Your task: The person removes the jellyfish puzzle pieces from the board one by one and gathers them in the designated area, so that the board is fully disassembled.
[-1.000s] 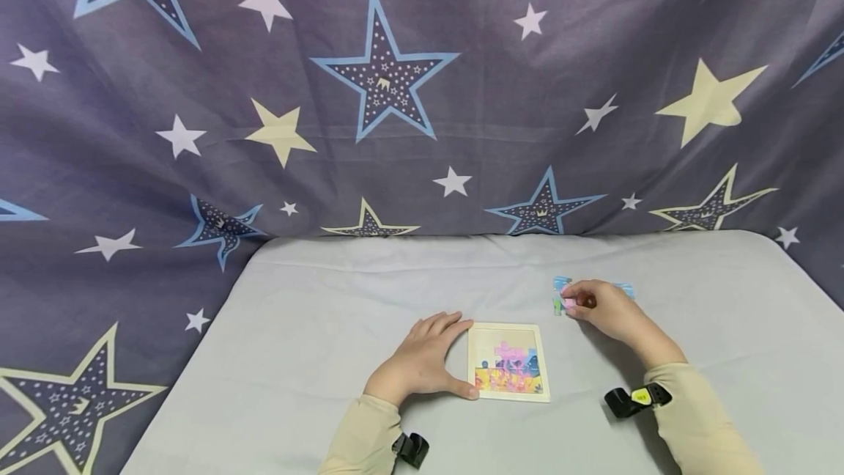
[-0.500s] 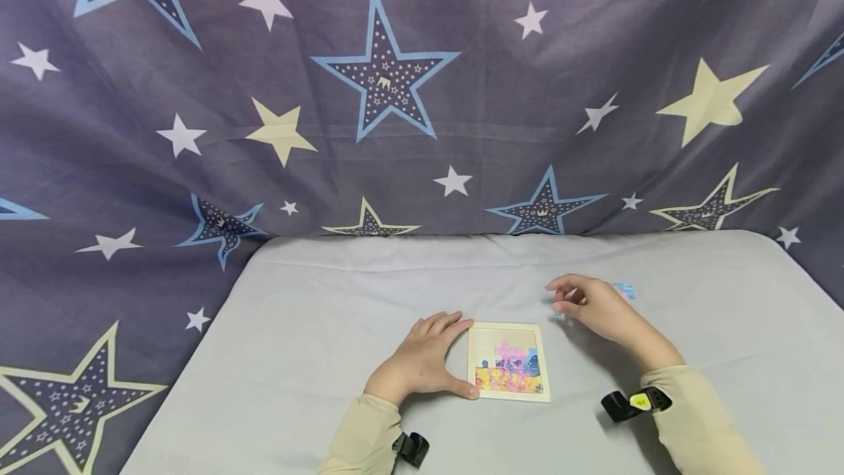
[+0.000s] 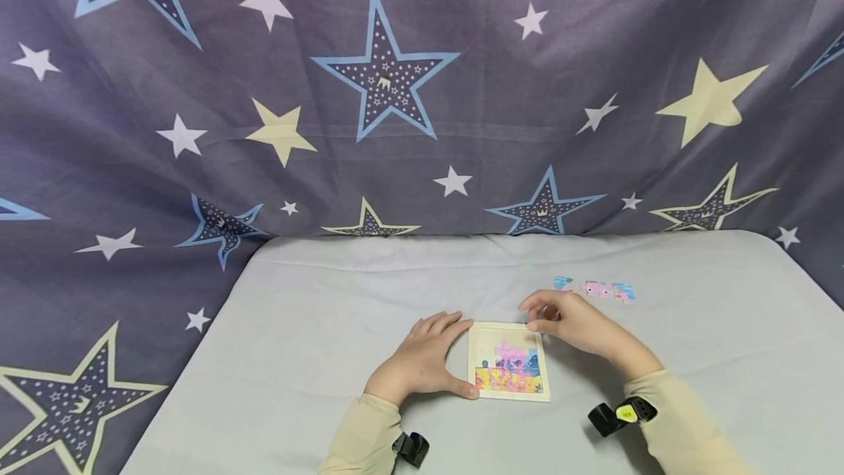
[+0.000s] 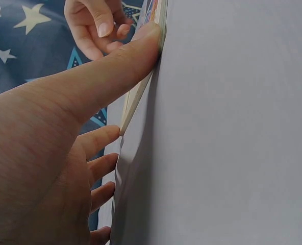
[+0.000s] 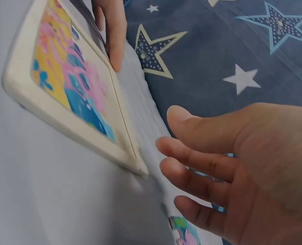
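Observation:
A square puzzle tray [image 3: 546, 380] with a cream frame lies on the pale cloth, its lower part filled with pink, blue and yellow pieces [image 3: 514, 371]. My left hand [image 3: 425, 359] spreads along the tray's left side, thumb at the near corner and a finger at the far one. My right hand [image 3: 570, 321] hovers by the tray's far right corner. Its fingers are loosely bent, and no piece shows between them in the right wrist view. Behind it lie loose puzzle pieces: a blue one [image 3: 563, 282], a pink one [image 3: 596, 289] and a blue-and-pink one [image 3: 623, 292].
Pale cloth [image 3: 316, 358] covers the table. A dark star-patterned curtain [image 3: 422, 94] hangs along its back and left sides. Black camera mounts sit on both wrists, the left mount [image 3: 412, 449] and the right mount [image 3: 620, 415].
My right hand has moved left and nearer, from the loose pieces to the tray's far right corner. Pieces it covered now show. The left hand and tray have not moved.

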Action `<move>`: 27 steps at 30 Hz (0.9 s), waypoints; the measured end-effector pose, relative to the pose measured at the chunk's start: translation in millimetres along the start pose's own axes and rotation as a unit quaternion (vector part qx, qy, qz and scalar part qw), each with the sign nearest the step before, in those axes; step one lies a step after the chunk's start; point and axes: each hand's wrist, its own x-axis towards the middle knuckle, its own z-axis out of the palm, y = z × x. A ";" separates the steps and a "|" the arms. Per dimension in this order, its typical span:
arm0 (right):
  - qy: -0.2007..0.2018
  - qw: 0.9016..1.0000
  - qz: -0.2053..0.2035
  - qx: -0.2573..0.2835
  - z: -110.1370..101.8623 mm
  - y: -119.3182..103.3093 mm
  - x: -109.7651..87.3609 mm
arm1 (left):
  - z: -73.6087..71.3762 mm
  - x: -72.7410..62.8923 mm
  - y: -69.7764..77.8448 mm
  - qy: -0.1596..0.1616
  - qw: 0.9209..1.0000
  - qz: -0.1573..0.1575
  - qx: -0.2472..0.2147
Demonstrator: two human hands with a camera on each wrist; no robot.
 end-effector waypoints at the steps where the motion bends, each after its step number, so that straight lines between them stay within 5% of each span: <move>1: -0.005 1.000 -0.001 0.001 1.5 -0.7 0.3 | 0.0 -0.2 0.0 0.000 1.000 0.000 0.000; 16: -0.068 0.998 -0.016 -0.004 18.6 -16.5 1.0 | -1.4 -2.4 -0.1 -0.006 1.000 0.002 -0.007; 27: -0.080 0.994 -0.042 -0.058 26.7 -21.1 -1.1 | -1.4 -1.7 0.2 -0.004 1.000 0.004 0.001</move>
